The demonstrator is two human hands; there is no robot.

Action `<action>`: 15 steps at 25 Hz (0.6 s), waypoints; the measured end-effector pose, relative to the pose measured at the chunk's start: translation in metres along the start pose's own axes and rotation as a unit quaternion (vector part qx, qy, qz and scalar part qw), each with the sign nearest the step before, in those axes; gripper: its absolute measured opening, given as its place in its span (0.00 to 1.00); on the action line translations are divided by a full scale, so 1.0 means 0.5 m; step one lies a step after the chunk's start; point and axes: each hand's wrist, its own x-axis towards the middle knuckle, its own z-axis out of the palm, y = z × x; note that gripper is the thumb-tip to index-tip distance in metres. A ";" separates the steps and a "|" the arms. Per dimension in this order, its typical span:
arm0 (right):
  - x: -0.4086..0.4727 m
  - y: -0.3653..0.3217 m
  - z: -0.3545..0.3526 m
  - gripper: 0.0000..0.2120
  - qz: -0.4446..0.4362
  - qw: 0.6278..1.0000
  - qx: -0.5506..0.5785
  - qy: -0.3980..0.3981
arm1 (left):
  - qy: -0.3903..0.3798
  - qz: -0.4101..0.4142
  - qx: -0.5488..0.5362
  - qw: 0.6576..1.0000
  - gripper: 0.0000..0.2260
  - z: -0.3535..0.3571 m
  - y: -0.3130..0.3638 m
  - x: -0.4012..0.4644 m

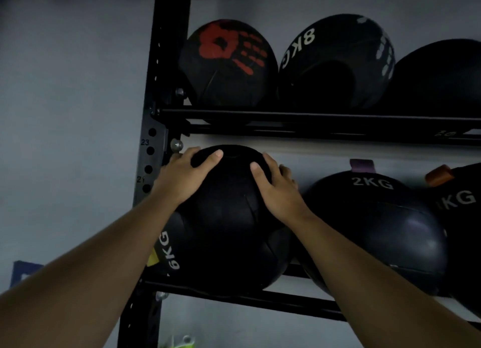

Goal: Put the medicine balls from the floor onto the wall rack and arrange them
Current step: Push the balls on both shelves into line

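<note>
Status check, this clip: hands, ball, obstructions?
6KG ball held by left hand and right hand. Sits on lower shelf, left end, beside 2KG ball. Nothing blocking.

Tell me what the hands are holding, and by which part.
Both hold the 6KG medicine ball on the lower rack shelf: the left hand grips its upper left side, the right hand its upper right side.

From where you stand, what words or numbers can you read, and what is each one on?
"6KG": held ball on the lower shelf, gripped by the left hand and right hand.
"2KG": neighbouring ball to its right.
"KG", digit before it unclear: far-right ball.
"8KG": upper middle ball.
"23", "21": rack upright.
Pale mark on the upper rail: too blurred to read.
</note>
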 end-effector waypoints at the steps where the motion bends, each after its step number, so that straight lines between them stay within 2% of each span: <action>1: 0.001 0.007 -0.001 0.36 -0.002 1.000 0.008 0.006 | 0.005 0.002 -0.003 1.000 0.48 0.009 0.001 0.000; 7: -0.007 0.017 -0.007 0.34 -0.001 1.000 0.024 0.015 | 0.012 0.012 0.021 1.000 0.48 0.020 0.003 0.005; 12: -0.020 -0.005 -0.023 0.36 0.008 0.999 -0.044 -0.020 | 0.002 0.014 0.039 0.999 0.43 0.018 0.004 0.000; 15: -0.021 -0.019 -0.053 0.37 0.008 0.996 -0.081 -0.047 | -0.022 0.079 0.059 0.995 0.40 0.005 0.015 -0.005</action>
